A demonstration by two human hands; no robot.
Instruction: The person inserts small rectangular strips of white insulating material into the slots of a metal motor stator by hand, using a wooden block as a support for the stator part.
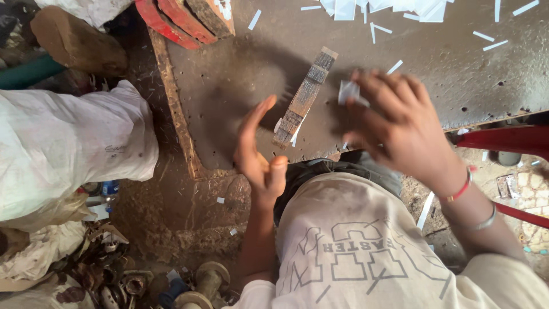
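The left hand [260, 151] is spread, holding nothing; the right hand [400, 129] pinches one small pale piece [347, 91] beside one worn block [305, 97] on the surface [229, 74].

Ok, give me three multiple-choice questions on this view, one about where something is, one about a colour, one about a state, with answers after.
1. Where does the narrow worn wooden block lie?
A. On the brown work surface, between the two hands
B. On the white sack
C. On the ground beside the metal parts

2. What colour is the band on the right wrist?
A. Blue
B. Red
C. Green

3. What is the left hand doing?
A. Gripping the block
B. Open and raised, holding nothing
C. Resting flat on the sack

Answers:
1 A, the block sits on the surface, with the left hand on one side and the right hand on the other.
2 B, a red band circles that wrist, just ahead of a metal bangle.
3 B, its fingers are spread and clear of the block.
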